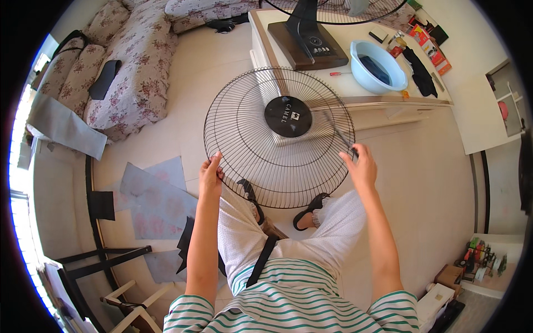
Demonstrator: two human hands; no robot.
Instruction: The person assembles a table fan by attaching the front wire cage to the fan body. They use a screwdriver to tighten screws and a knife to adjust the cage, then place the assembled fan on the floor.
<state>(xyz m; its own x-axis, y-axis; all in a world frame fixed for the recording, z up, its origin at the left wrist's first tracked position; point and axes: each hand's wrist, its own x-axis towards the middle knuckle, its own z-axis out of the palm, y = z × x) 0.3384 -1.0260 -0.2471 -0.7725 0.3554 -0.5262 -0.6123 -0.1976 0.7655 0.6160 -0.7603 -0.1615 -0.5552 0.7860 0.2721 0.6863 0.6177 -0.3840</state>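
Observation:
In front of me stands a round black wire fan grille (288, 117) with a dark disc at its centre. My left hand (211, 175) is closed on the grille's left rim, thumb uppermost. At the right rim, my right hand (362, 166) has thumb and forefinger bent around a thin dark stick (340, 133), which slants up and left across the wires. The stick's kind is too small to tell. Beyond the grille, a fan base (308, 44) with a dark upright post rests on a pale table (333, 83).
On the table are a light blue basin (377, 66) holding something dark, a red-handled screwdriver (338, 74), a black cloth (419, 72) and a red box (430, 47). A flowered sofa (141, 61) stands left. Grey sheets (158, 200) lie on the floor beside a black frame (105, 255).

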